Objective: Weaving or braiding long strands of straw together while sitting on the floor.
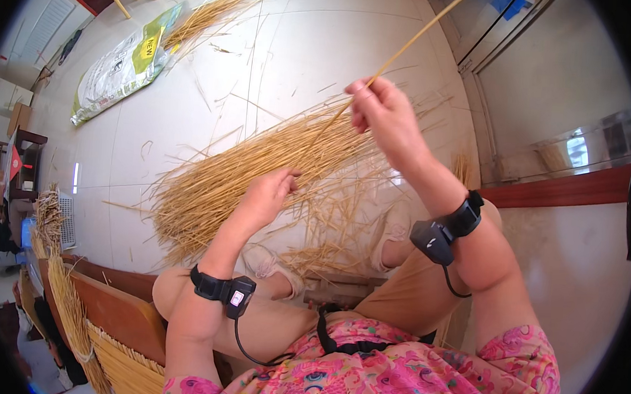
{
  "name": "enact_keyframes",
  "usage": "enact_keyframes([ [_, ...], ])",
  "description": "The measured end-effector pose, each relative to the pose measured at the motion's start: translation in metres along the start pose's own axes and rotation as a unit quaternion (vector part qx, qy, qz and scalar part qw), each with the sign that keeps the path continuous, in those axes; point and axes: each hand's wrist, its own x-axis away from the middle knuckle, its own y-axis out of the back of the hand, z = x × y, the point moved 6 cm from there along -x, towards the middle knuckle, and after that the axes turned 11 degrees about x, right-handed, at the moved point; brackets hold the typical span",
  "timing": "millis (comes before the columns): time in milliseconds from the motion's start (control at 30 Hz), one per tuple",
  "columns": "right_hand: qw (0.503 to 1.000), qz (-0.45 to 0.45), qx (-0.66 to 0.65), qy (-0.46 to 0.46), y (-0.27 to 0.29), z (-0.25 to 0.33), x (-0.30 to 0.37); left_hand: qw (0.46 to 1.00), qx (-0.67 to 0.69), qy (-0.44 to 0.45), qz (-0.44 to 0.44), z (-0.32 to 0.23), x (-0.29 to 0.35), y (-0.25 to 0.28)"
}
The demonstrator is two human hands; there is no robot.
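A long, thin straw stalk (pixel 421 36) slants up to the far right, pinched between the thumb and fingers of my right hand (pixel 387 118). Its lower part runs down toward my left hand (pixel 268 198), whose fingers are closed at its lower end; the exact tip is lost against the straw behind. Beneath both hands a wide heap of golden straw stalks (pixel 215 191) lies on the floor, mostly in one direction. Shorter broken bits of straw (pixel 335 223) are scattered between the heap and my feet.
A white and green plastic sack (pixel 124 73) with more straw (pixel 209 18) at its mouth lies at the far left. A glass door (pixel 553 89) stands on the right. At the left are a wooden bench (pixel 117 308) and a tied straw bundle (pixel 70 312). People sit farther off.
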Motion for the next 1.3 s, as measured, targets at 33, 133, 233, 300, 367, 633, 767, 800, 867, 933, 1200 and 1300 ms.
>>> enact_keyframes([
  [33, 1.0, 0.0, 0.0, 0.001, 0.006, 0.002, -0.002, 1.0, 0.0, -0.001, -0.001, 0.004, 0.0, 0.003],
  [133, 1.0, -0.007, -0.002, -0.008, 0.012, 0.002, -0.003, 0.987, -0.139, -0.059, -0.05, -0.005, -0.002, 0.011],
  [233, 0.999, 0.025, -0.021, -0.011, -0.005, -0.007, 0.002, 0.991, 0.115, -0.03, -0.064, -0.016, -0.006, 0.009],
  [300, 0.998, 0.051, 0.028, 0.0, -0.019, -0.01, 0.01, 0.964, 0.237, -0.082, -0.086, -0.028, -0.007, 0.009],
  [367, 0.997, 0.079, 0.026, 0.003, -0.027, -0.014, 0.013, 0.971, 0.204, -0.084, -0.088, -0.039, -0.008, 0.009],
  [633, 0.986, 0.113, 0.119, 0.027, -0.039, -0.002, 0.022, 0.985, 0.14, -0.037, -0.097, -0.037, -0.003, 0.011],
  [767, 0.985, 0.118, 0.116, 0.047, -0.043, -0.003, 0.023, 0.984, 0.138, -0.033, -0.109, -0.036, -0.002, 0.012],
  [800, 0.983, 0.12, 0.122, 0.064, -0.044, -0.003, 0.024, 0.985, 0.124, -0.043, -0.114, -0.037, -0.002, 0.013],
  [867, 0.982, 0.12, 0.128, 0.068, -0.046, -0.003, 0.025, 0.987, 0.089, -0.06, -0.12, -0.043, -0.001, 0.013],
  [933, 0.981, 0.119, 0.134, 0.072, -0.046, -0.003, 0.026, 0.988, 0.054, -0.077, -0.125, -0.047, 0.0, 0.013],
  [1200, 0.982, 0.125, 0.132, 0.05, -0.047, -0.004, 0.027, 0.987, 0.02, -0.092, -0.133, -0.045, 0.001, 0.013],
  [1300, 0.983, 0.126, 0.125, 0.05, -0.047, -0.005, 0.027, 0.983, 0.145, -0.037, -0.107, -0.025, -0.005, 0.01],
])
